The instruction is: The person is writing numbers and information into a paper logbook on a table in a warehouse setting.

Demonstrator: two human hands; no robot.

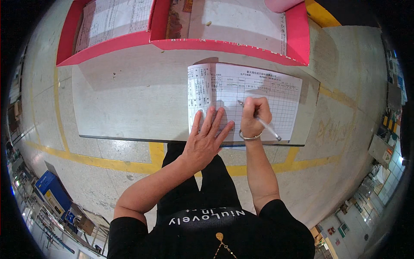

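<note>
A pad of printed forms [284, 101] lies on the tabletop, its left pages folded over in a curl. The form has a ruled grid, with handwriting in its upper rows. My right hand [255, 115] is closed around a pen [269, 128] with a pale, clear barrel; its tip points at the grid, left of the hand. Whether the tip touches the paper, I cannot tell. Flat on the pad's lower left, my left hand [207, 140] has its fingers spread and holds nothing. A bracelet circles my right wrist.
Along the table's [129, 99] far edge stand pink-red open boxes [233, 46] with papers inside. A pink rounded object [282, 3] sits at the far right box. Yellow lines mark the floor [125, 165]. A blue machine [52, 190] stands far off at lower left.
</note>
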